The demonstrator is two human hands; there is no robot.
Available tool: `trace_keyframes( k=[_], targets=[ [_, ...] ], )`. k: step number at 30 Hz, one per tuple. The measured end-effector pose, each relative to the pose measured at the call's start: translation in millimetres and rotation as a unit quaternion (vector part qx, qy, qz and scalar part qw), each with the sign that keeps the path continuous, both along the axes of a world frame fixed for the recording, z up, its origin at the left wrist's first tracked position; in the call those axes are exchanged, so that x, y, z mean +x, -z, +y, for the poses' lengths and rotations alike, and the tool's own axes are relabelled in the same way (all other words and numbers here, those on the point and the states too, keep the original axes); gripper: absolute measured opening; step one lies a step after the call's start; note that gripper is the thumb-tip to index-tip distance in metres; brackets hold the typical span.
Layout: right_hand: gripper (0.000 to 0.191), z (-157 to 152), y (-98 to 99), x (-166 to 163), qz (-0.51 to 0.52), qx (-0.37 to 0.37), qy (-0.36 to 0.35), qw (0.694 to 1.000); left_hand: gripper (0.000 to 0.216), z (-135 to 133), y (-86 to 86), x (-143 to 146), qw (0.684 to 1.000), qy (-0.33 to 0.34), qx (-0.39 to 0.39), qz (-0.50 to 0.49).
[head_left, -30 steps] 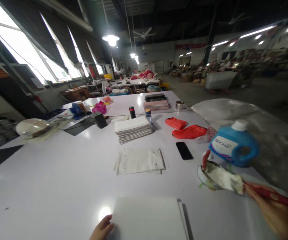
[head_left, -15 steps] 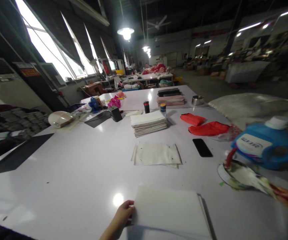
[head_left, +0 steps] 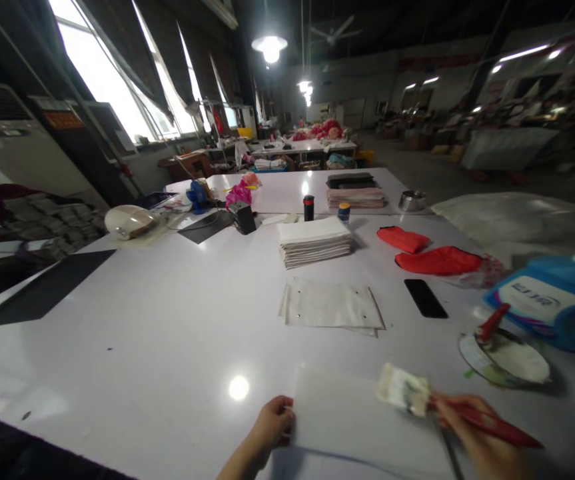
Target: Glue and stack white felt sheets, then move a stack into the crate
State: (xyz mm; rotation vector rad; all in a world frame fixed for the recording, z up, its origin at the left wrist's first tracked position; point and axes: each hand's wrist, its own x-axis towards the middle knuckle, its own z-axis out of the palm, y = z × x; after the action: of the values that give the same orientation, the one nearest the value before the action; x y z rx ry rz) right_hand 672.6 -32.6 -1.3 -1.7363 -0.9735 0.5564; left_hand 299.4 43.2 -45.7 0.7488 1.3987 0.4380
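Observation:
A white flat sheet (head_left: pixel 347 420) lies at the near edge of the white table (head_left: pixel 167 320). My left hand (head_left: pixel 270 427) rests closed on its left edge and holds it down. My right hand (head_left: pixel 472 437) grips a red-handled brush (head_left: pixel 482 423) whose pale bristle head (head_left: pixel 402 390) lies on the sheet's upper right part. To the right stands a shallow round dish (head_left: pixel 504 360) with pale paste and a second red-handled tool (head_left: pixel 491 322) in it.
A blue jug (head_left: pixel 552 300) lies by the dish. A black phone (head_left: pixel 426 297), red cloth pieces (head_left: pixel 437 260), flat white pieces (head_left: pixel 332 307) and a stack of them (head_left: pixel 314 242) lie mid-table. Small bottles (head_left: pixel 308 207), a metal bowl (head_left: pixel 411 200) and clutter sit farther back.
My right hand has carried the brush from the dish leftward onto the white sheet. The view has swung slightly, and my left hand stays on the sheet's left edge.

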Motion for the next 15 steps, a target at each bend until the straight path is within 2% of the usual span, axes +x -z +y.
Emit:
trace_keyframes(
  k=[1,4,6,8,9,11,14,15],
  targets=[
    [0.038,8.6,3.1,-30.9,0.044,0.007,-0.066,0.997,0.028,0.1,2.1,-0.8,1.0,0.002,-0.002,-0.006],
    [0.033,37.8,10.5,-124.7,0.109,0.031,-0.198,0.974,0.033,0.8,8.3,-3.2,1.0,0.01,-0.008,-0.013],
    [0.031,53.7,13.3,-167.9,0.105,0.027,-0.229,0.968,0.034,1.1,11.3,-4.7,1.0,0.013,-0.013,-0.012],
    [0.031,62.0,15.6,-181.3,0.086,0.017,-0.229,0.969,0.034,1.2,12.6,-5.7,1.0,0.017,-0.019,-0.01],
    [0.032,62.4,16.9,-175.5,0.075,0.012,-0.221,0.972,0.033,1.1,12.6,-6.1,1.0,0.018,-0.02,-0.01],
    [0.032,55.2,20.1,-141.3,0.05,-0.001,-0.198,0.979,0.03,0.8,11.2,-6.5,1.0,0.016,-0.015,-0.012],
    [0.035,27.8,22.9,-56.7,-0.008,-0.024,-0.132,0.991,0.026,0.9,7.4,-6.4,1.0,0.014,-0.008,-0.021],
    [0.036,16.7,22.0,-28.7,-0.06,-0.042,-0.09,0.993,0.024,1.1,6.3,-6.2,1.0,0.014,-0.008,-0.024]
  ],
)
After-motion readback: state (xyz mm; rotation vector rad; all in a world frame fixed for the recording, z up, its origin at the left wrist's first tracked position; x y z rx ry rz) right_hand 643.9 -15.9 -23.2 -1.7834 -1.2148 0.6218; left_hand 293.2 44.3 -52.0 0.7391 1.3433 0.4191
